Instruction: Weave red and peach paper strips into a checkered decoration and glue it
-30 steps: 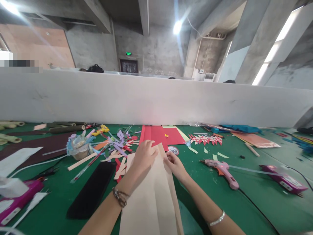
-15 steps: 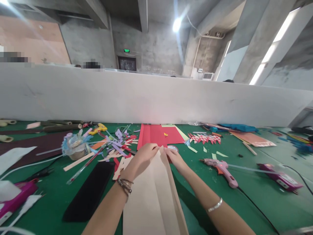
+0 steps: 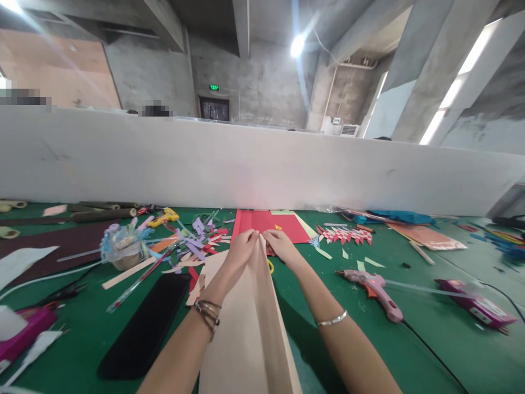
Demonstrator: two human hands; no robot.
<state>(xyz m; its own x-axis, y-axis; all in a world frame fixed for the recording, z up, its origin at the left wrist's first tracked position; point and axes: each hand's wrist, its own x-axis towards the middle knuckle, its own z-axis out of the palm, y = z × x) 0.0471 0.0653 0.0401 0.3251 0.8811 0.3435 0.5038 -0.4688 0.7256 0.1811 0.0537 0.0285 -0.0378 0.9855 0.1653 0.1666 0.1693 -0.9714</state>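
Note:
A long sheet of beige paper (image 3: 235,334) with a lengthwise fold lies in front of me, its right part raised along the crease. At its far end my left hand (image 3: 243,249) pinches the paper on the left side of the fold. My right hand (image 3: 282,247) closes on the same far edge from the right, fingertips almost touching the left ones. Beyond both hands lies red paper (image 3: 254,221). A yellow ring-shaped handle (image 3: 270,266) peeks out beside the beige sheet under my right hand; the rest of it is hidden.
A pink glue gun (image 3: 375,287) with a cord rests at right, near a magenta power strip (image 3: 476,303). At left are a black flat object (image 3: 145,325), a pen (image 3: 141,276), paper scraps (image 3: 199,241) and a yellow glue gun (image 3: 164,217). A white partition (image 3: 262,164) stands behind.
Both hands have shifted slightly farther away and left with the paper's far end. The sheet's right part now stands up more steeply, and a yellow handle has come into view.

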